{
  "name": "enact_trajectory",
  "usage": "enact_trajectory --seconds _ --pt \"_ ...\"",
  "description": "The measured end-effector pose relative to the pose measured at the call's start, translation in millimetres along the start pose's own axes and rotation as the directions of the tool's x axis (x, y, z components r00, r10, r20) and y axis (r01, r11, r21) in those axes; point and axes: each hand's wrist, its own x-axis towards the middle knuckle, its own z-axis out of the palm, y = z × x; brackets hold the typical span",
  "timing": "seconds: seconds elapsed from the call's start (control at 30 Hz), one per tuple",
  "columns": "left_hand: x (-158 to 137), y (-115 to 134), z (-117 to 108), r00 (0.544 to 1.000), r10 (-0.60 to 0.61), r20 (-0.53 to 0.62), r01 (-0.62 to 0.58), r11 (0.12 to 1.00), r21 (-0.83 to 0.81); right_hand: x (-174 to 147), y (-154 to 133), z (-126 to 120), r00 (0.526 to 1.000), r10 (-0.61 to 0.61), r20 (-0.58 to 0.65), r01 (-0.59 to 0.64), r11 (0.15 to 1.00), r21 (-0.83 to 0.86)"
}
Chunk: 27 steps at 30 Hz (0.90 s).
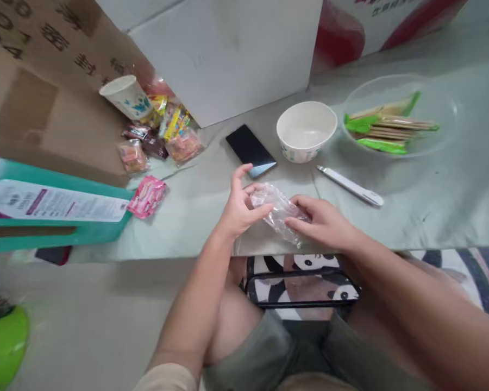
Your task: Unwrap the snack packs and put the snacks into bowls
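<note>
A crinkled clear plastic bag (281,212) is stretched between my two hands near the front edge of the covered table. My left hand (242,205) has its thumb and some fingers on the bag's left end, with the index finger raised away. At the other end, my right hand (320,220) pinches the bag between thumb and fingers. Just beyond my left fingers lies a black smartphone (250,149). Behind the bag stands a white paper bowl (303,146), and a white utility knife (350,186) rests to the right of it.
A clear plastic bowl (432,138) holds green-ended wrapped sticks at the right. Snack packets (185,145) and a tipped paper cup (126,98) sit against the cardboard box (61,108). A pink packet (148,196) lies by the teal box (101,233). White boxes line the back.
</note>
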Motion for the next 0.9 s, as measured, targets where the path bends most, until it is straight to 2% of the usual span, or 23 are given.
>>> enact_trajectory --seconds 0.07,0.17,0.23,0.3,0.37,0.5,0.63,0.8,0.9 --pt "1 2 4 1.0 -0.004 0.002 0.004 0.997 -0.082 1 3 4 0.998 0.032 -0.045 -0.028 0.995 0.091" --pt "2 2 10 0.997 -0.057 0.044 0.061 0.994 -0.093 2 7 8 0.995 0.062 -0.074 -0.046 0.98 0.194" --pt "2 0 13 0.993 -0.1 0.063 0.1 0.995 0.0 2 8 9 0.996 0.055 -0.072 -0.039 0.977 0.212" --pt "1 -1 15 0.995 -0.093 0.042 0.087 0.987 0.137 2 8 8 0.996 0.029 -0.08 -0.013 0.981 0.192" --pt "-1 -1 16 0.993 -0.101 0.056 0.088 0.975 0.203 2 8 7 0.994 0.006 -0.107 0.015 0.981 0.195" --pt "-5 1 16 0.968 -0.197 0.156 0.181 0.977 0.112 1 7 8 0.994 0.016 -0.106 0.017 0.953 0.304" --pt "-5 4 16 0.98 -0.18 0.09 0.177 0.983 0.037 2 8 10 0.996 0.066 -0.056 -0.034 0.897 0.441" --pt "-3 7 16 0.991 -0.128 0.043 0.13 0.991 -0.044 1 6 8 0.983 0.036 -0.181 0.049 0.897 0.44" --pt "-3 9 15 0.99 -0.136 0.028 0.137 0.99 -0.026 0 5 5 0.984 0.01 -0.179 0.069 0.902 0.427"
